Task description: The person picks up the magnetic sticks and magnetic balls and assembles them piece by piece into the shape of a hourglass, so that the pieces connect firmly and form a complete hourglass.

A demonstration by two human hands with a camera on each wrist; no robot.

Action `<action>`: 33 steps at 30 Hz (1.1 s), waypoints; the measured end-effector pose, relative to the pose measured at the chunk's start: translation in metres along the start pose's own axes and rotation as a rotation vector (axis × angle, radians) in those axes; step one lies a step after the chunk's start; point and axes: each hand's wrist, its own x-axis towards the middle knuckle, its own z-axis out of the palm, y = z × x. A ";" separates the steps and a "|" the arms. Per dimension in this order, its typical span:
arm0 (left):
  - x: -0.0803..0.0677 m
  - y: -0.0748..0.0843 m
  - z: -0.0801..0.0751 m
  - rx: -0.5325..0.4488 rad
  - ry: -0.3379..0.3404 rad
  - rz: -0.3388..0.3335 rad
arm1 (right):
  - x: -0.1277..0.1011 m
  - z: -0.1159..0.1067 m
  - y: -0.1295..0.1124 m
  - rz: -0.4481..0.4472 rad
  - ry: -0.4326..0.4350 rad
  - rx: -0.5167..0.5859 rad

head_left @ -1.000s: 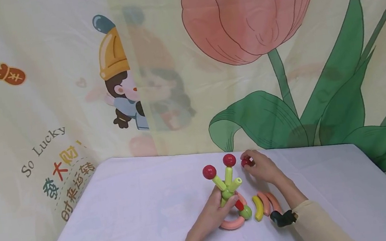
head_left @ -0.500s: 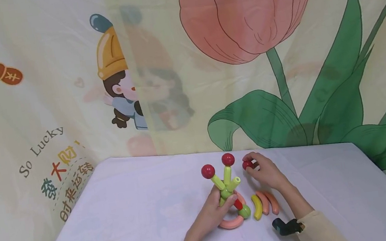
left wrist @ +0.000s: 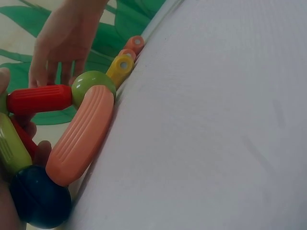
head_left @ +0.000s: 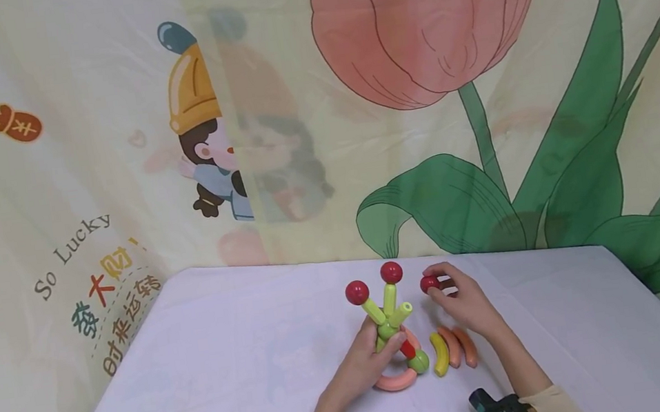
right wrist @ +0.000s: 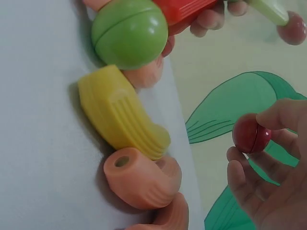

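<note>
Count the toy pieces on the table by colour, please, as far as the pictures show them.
Red balls: 3, one pinched in the right hand
Light green sticks: 3
Green balls: 1
Red sticks: 1
Yellow curved pieces: 1
Orange curved pieces: 3
Dark blue balls: 1
Total: 13

A tulip-printed curtain [head_left: 445,79] hangs behind the white table [head_left: 233,372].
</note>
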 end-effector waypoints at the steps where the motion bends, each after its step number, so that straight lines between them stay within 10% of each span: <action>1: 0.000 0.000 0.000 -0.002 0.000 0.005 | -0.002 -0.001 -0.001 -0.004 0.008 0.009; 33: 0.001 -0.002 -0.002 0.101 0.089 0.122 | -0.041 -0.025 -0.046 -0.272 0.017 0.185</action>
